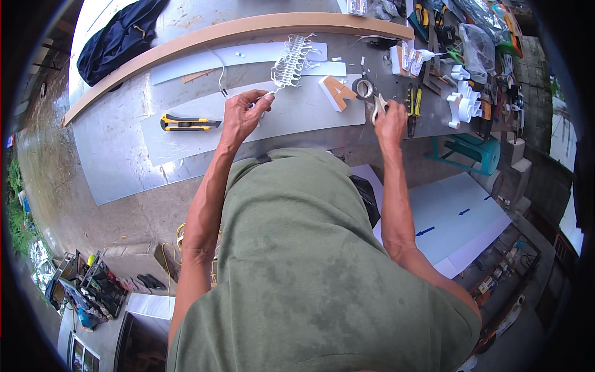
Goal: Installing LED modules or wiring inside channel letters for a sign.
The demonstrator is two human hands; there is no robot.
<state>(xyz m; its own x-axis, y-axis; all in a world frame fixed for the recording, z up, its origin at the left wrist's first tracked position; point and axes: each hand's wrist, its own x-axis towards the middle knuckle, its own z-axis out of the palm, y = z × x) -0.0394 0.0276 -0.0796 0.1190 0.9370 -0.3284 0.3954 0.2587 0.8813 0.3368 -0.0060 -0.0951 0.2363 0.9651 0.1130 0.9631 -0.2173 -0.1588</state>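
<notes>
My left hand (pixel 246 118) is closed in a pinch on the lower end of a white wire strand. That strand belongs to a bundle of white looped wires (pixel 290 61) with small modules, lying on the metal table. My right hand (pixel 392 126) is closed on a small cream-coloured curved piece (pixel 378 109), whose kind I cannot make out. Between the hands stands a letter A (pixel 336 93) with a tan face and white sides. A roll of dark tape (pixel 363 87) lies just beyond the right hand. Left of my left hand rests a yellow-and-black utility knife (pixel 189 123).
A long tan strip (pixel 248 26) crosses the table's far side, near a dark cloth bag (pixel 119 42). White cut letters (pixel 463 105), pliers (pixel 417 101) and a clear plastic bag (pixel 477 53) crowd the right end. A teal stool (pixel 476 152) stands below that end.
</notes>
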